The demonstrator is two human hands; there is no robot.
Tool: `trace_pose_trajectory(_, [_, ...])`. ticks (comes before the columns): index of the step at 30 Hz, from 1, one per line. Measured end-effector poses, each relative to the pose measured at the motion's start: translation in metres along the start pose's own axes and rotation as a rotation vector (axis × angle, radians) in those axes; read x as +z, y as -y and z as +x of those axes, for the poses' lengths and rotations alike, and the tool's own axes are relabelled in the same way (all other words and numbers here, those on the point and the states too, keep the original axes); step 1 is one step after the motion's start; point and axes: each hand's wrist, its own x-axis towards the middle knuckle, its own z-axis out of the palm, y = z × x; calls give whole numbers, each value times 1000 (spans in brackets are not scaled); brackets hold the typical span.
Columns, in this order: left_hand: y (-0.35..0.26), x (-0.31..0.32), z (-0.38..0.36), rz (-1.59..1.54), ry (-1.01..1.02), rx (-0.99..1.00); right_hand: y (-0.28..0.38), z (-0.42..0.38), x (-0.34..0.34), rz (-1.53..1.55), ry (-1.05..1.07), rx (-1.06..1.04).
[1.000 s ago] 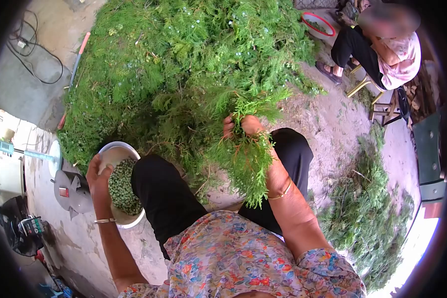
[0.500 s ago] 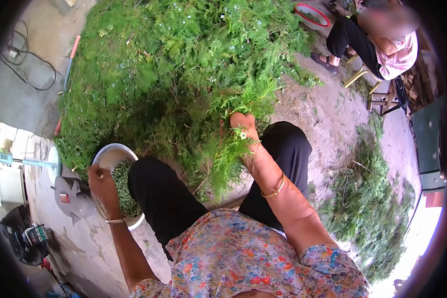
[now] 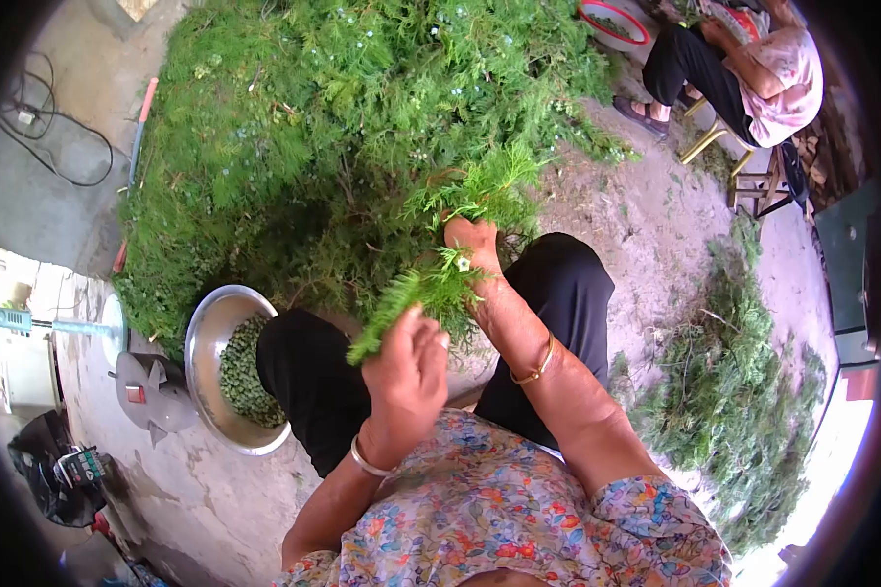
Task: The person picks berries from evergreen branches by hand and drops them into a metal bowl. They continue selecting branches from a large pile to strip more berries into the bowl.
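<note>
My right hand (image 3: 472,243) is closed around a green conifer branch (image 3: 499,191) with feathery leaves, held above the gap between my knees. A leafy sprig (image 3: 387,318) of it reaches down and left to my left hand (image 3: 406,377), whose curled fingers pinch at it. Beside my left knee stands a metal basin (image 3: 204,362), partly filled with small green berries or cones (image 3: 245,377). My knee covers part of the basin's right side.
A large pile of cut conifer branches (image 3: 294,127) lies in front of me, with more branches (image 3: 729,401) at right. Another person (image 3: 778,83) sits at the upper right near a red-rimmed basin (image 3: 614,24). A long-handled tool (image 3: 140,132) and cable (image 3: 69,161) lie at left.
My left hand has moved right from over the basin to the branch. The sprig now stretches toward it. The right hand keeps its hold, and the other person has shifted posture.
</note>
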Motion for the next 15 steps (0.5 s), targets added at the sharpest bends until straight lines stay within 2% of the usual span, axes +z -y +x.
trace_pose_trajectory(2, [10,6,9,-72,-152,-89,4,-30,14,82,-60,25])
trace_pose_trajectory(3, [15,9,12,-70,-150,-86,12,-35,22,121,-90,39])
trace_pose_trajectory(5, [20,16,18,-198,-192,-102,0,-26,25,205,-2,68])
trace_pose_trajectory(6, [17,17,19,-198,-228,-198,-6,-25,23,191,-71,19])
trace_pose_trajectory(7, [14,14,22,-196,-228,-194,-4,-30,27,178,-140,-31])
trace_pose_trajectory(9, [5,6,29,-354,-207,-515,18,-51,47,84,-130,-86])
trace_pose_trajectory(10, [-2,6,33,-427,-266,-577,36,-65,63,-120,-239,-125])
trace_pose_trajectory(11, [0,5,33,-426,-265,-576,44,-71,70,-325,-345,-163])
trace_pose_trajectory(12, [5,2,33,-612,-309,-599,37,-67,66,-356,-331,-160])
trace_pose_trajectory(13, [10,0,33,-798,-352,-620,26,-59,58,-354,-331,-160])
trace_pose_trajectory(15, [16,-3,30,-856,-354,-603,7,-45,46,-120,-269,-195])
